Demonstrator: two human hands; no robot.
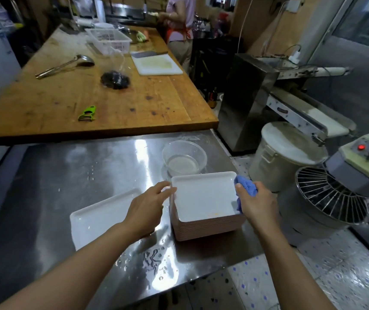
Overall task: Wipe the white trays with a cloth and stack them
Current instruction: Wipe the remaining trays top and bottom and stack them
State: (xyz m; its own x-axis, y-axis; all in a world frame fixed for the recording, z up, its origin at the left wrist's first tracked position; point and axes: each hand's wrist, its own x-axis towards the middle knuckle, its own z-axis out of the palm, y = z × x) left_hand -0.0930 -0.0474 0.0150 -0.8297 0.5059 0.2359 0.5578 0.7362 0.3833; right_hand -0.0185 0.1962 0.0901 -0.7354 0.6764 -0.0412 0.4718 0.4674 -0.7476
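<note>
Both forearms bare, no sleeves, hands (147, 206) ungloved

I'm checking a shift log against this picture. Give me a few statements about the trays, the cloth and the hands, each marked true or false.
1. The right hand grips a blue cloth. True.
2. The cloth is at the left edge of the top tray. False: it is at that tray's right edge.
3. A single white tray lies on the steel table, left of the tray stack. True.
4. The clear bowl sits on the wooden table. False: it stands on the steel table behind the stack.
5. The left hand holds the green peeler. False: it holds nothing, fingers at the top tray's left edge.
</note>
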